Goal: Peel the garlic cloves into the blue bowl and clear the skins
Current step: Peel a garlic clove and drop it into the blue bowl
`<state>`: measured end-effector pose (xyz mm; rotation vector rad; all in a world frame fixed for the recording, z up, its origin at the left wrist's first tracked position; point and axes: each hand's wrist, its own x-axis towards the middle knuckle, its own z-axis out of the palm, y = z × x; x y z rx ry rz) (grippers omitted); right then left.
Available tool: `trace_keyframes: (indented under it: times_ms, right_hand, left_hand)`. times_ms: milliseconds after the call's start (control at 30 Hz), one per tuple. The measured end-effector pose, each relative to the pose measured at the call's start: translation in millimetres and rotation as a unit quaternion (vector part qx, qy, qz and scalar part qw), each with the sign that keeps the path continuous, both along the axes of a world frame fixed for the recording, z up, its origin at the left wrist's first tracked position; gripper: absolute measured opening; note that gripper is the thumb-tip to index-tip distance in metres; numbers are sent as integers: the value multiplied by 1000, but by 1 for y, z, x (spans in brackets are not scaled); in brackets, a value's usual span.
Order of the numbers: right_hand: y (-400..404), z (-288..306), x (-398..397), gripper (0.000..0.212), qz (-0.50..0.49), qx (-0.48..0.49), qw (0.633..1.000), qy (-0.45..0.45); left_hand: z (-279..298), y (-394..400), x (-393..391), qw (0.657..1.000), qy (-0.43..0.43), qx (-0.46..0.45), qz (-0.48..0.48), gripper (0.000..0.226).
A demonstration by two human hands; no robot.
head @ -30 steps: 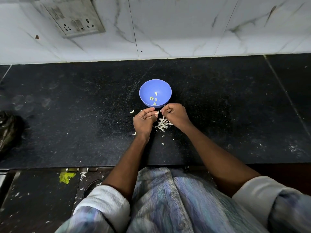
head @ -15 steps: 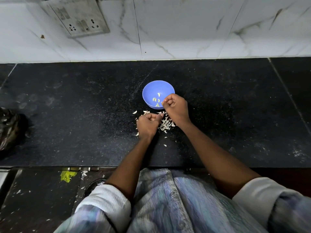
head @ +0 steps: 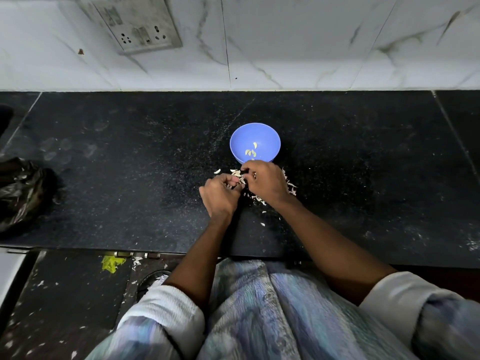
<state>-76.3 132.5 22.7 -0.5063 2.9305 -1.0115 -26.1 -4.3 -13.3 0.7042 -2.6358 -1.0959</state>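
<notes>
The blue bowl stands on the black counter with several peeled garlic cloves in it. Just in front of it my left hand and my right hand meet, fingers curled, pinching something small between them that I cannot make out clearly, probably a garlic clove. A heap of pale garlic skins lies under and around my right hand. A few loose unpeeled cloves or skin pieces lie left of the bowl's front edge.
A crumpled black plastic bag lies at the counter's far left. The white marble wall with a socket plate rises behind the counter. The counter's front edge runs just ahead of my body.
My right hand has come back from the bowl's rim to meet the left hand over the skins. The left hand has stayed close to the same place.
</notes>
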Motion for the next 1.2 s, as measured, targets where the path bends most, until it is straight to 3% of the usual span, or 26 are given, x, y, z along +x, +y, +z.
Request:
trace_keyframes:
  times_ms: [133, 267, 367, 500, 667, 767, 1000, 1200]
  right_hand:
    - [-11, -6, 7, 6, 33, 79, 996, -17]
    - [-16, -12, 8, 33, 32, 99, 994, -36]
    - [-21, -12, 9, 32, 40, 90, 994, -41]
    - [-33, -13, 8, 21, 71, 83, 993, -42]
    - [-43, -13, 7, 23, 104, 99, 988, -54]
    - [-41, -13, 5, 10, 98, 103, 988, -57]
    - [-36, -19, 8, 9, 119, 90, 987, -58]
    - [-38, -22, 7, 22, 108, 109, 986, -61]
  left_hand:
    - [-4, -12, 3, 997, 19, 68, 20, 25]
    - [-2, -24, 2, 988, 33, 128, 78, 37]
    - [-6, -32, -1, 986, 25, 143, 88, 38]
    - [-14, -37, 2, 989, 7, 136, 51, 40]
    - [-18, -43, 2, 992, 11, 127, 24, 41]
    - [-16, -44, 5, 993, 15, 113, 4, 35]
    - [-18, -47, 11, 994, 27, 107, 18, 31]
    - [-14, -42, 14, 994, 50, 96, 20, 30]
